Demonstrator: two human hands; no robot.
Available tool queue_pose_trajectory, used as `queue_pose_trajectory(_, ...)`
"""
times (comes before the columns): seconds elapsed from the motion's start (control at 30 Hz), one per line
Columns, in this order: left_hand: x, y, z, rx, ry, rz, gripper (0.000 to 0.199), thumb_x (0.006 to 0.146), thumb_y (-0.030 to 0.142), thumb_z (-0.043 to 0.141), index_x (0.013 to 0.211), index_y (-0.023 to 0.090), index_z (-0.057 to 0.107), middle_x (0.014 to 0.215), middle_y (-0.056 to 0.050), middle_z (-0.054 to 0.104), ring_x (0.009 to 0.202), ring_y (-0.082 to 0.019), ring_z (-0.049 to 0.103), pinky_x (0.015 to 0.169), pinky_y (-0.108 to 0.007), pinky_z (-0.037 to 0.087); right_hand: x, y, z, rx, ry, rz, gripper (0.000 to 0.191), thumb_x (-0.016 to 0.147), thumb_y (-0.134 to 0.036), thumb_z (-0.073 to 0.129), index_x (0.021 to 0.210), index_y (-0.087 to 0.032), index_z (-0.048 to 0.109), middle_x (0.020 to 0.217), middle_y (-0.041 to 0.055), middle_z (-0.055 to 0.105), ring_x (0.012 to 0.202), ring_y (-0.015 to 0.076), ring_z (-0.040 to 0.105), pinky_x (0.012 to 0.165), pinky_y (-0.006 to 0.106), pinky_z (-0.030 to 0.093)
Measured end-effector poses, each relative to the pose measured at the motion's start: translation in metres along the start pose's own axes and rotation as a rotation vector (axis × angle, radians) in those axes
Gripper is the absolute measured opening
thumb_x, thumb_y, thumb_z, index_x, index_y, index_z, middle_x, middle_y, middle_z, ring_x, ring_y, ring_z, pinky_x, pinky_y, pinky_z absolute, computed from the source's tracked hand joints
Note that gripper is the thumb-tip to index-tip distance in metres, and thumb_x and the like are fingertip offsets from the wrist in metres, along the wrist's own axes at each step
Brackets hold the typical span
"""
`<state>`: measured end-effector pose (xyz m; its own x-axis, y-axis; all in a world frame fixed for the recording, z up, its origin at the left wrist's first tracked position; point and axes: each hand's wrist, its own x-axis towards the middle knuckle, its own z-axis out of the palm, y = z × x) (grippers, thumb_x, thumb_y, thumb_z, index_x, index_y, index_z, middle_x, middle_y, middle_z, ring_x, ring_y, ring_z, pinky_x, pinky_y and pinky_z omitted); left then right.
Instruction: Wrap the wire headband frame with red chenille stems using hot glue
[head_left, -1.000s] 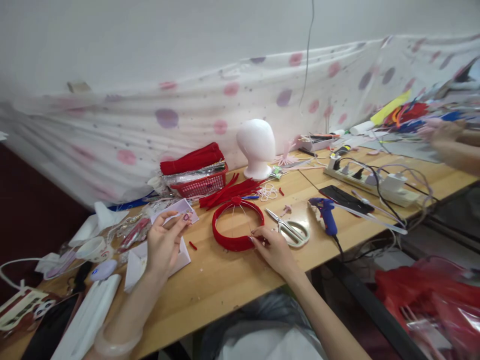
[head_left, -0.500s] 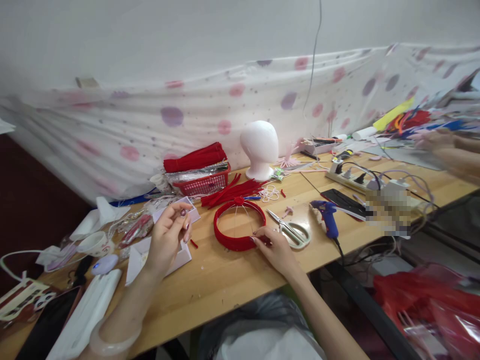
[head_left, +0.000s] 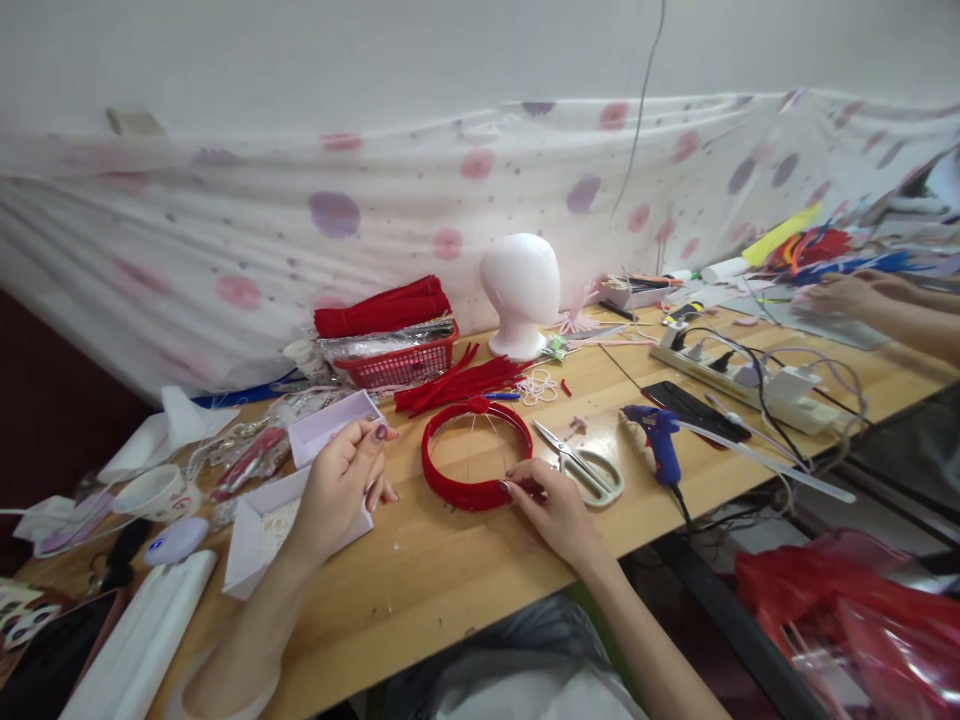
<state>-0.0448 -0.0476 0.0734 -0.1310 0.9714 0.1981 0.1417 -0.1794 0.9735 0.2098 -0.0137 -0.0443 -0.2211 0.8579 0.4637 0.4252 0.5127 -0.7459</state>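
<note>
A red fabric-covered hoop (head_left: 466, 494), like a headband, rests on the wooden table in front of me. A small red knob (head_left: 478, 404) is on its far side, and thin pale strands cross its opening. My right hand (head_left: 551, 505) pinches the hoop at its near right edge. My left hand (head_left: 346, 490) is raised to the left of the hoop, thumb and fingers pressed together; whatever it holds is too small to make out. Under that hand stands a white box (head_left: 244, 545) with small pale bits inside. Scissors (head_left: 589, 475) lie just right of the hoop.
Behind the hoop are red fuzzy strips (head_left: 465, 385), a red basket (head_left: 401, 365) and a white foam head (head_left: 521, 290). A blue glue gun (head_left: 660, 445), a phone (head_left: 694, 412) and a power strip (head_left: 780, 400) lie to the right. Another person's hands (head_left: 847, 295) work at far right.
The view has shifted slightly. My left hand sits a little lower, still pinched, near the white box. My right hand keeps its grip on the hoop's near edge.
</note>
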Motion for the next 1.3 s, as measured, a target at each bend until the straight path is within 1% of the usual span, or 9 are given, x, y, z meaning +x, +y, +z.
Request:
queue_pose_trajectory(0.27,0.031,0.021,-0.023,0.308,0.094,0.278,0.045,0.100,0.051,0.033,0.065,0.024,0.042,0.042,0.010,0.034,0.037,-0.012,0.045,0.069,-0.036,0.058,-0.001,0.001,0.001,-0.001,0.002,0.041,0.008,0.092,-0.028,0.060,0.088,-0.022,0.064,0.081,0.0037,0.070,0.069,0.0174,0.063,0.060,0.027,0.050)
queue_pose_trajectory(0.33,0.042,0.010,-0.024,0.551,0.088,0.277,0.051,0.101,0.045,0.024,0.057,0.024,0.041,0.046,0.002,0.049,0.049,-0.017,0.058,0.078,-0.042,0.057,-0.001,0.001,0.001,0.005,0.001,0.042,0.009,0.092,-0.029,0.060,0.088,-0.022,0.064,0.081,0.0038,0.070,0.069,0.0175,0.063,0.059,0.027,0.049)
queue_pose_trajectory(0.4,0.052,-0.005,-0.023,0.679,0.043,0.246,0.041,0.092,0.040,0.050,0.056,0.022,0.053,0.073,-0.008,0.072,0.082,-0.026,0.071,0.090,-0.046,0.052,0.000,0.001,0.001,0.012,0.001,0.044,0.010,0.092,-0.030,0.061,0.088,-0.022,0.064,0.081,0.0038,0.070,0.068,0.0176,0.063,0.058,0.027,0.049)
queue_pose_trajectory(0.5,0.060,-0.024,-0.017,0.837,0.020,0.193,0.014,0.079,0.026,0.066,0.087,0.018,0.074,0.101,-0.014,0.076,0.115,-0.034,0.064,0.104,-0.050,0.042,0.000,0.001,0.001,0.019,-0.004,0.046,0.012,0.092,-0.032,0.060,0.087,-0.022,0.064,0.078,0.0033,0.069,0.067,0.0173,0.062,0.056,0.027,0.048)
queue_pose_trajectory(0.73,0.068,-0.030,-0.009,0.987,0.033,0.153,0.051,0.082,0.017,0.061,0.133,0.022,0.060,0.105,-0.010,0.077,0.118,-0.030,0.064,0.112,-0.054,0.032,0.000,0.001,0.001,0.023,-0.011,0.047,0.015,0.093,-0.034,0.060,0.086,-0.021,0.064,0.079,0.0034,0.070,0.066,0.0167,0.062,0.056,0.027,0.049)
queue_pose_trajectory(0.87,0.074,-0.034,0.000,0.837,0.032,0.170,0.058,0.073,0.014,0.071,0.128,0.027,0.061,0.108,-0.008,0.077,0.130,-0.032,0.055,0.117,-0.060,0.014,0.001,0.001,0.001,0.028,-0.008,0.040,0.014,0.093,-0.034,0.060,0.087,-0.022,0.064,0.084,0.0047,0.071,0.068,0.0174,0.063,0.057,0.028,0.049)
queue_pose_trajectory(0.97,0.079,-0.040,0.004,0.723,0.049,0.118,0.013,0.081,0.021,0.063,0.091,0.023,0.072,0.058,-0.001,0.069,0.090,-0.030,0.072,0.109,-0.054,0.032,0.001,0.000,0.000,0.027,-0.007,0.036,0.014,0.093,-0.033,0.059,0.086,-0.022,0.063,0.081,0.0040,0.070,0.067,0.0173,0.063,0.056,0.028,0.049)
queue_pose_trajectory(1.1,0.078,-0.050,0.008,0.570,0.124,0.046,0.024,0.088,0.031,0.054,0.069,0.022,0.064,0.038,0.003,0.050,0.063,-0.028,0.069,0.090,-0.046,0.049,0.000,-0.003,-0.001,0.018,-0.004,0.018,0.011,0.093,-0.030,0.059,0.087,-0.022,0.063,0.078,0.0028,0.070,0.067,0.0173,0.063,0.057,0.027,0.050)
queue_pose_trajectory(1.3,0.047,-0.093,0.034,0.160,0.259,-0.075,0.044,0.100,0.040,0.025,0.115,0.019,0.061,0.126,-0.013,0.069,0.126,-0.021,0.060,0.105,-0.037,0.046,0.002,-0.002,-0.001,-0.013,0.027,-0.032,0.009,0.092,-0.027,0.060,0.085,-0.023,0.062,0.081,0.0041,0.069,0.075,0.0211,0.063,0.065,0.033,0.052)
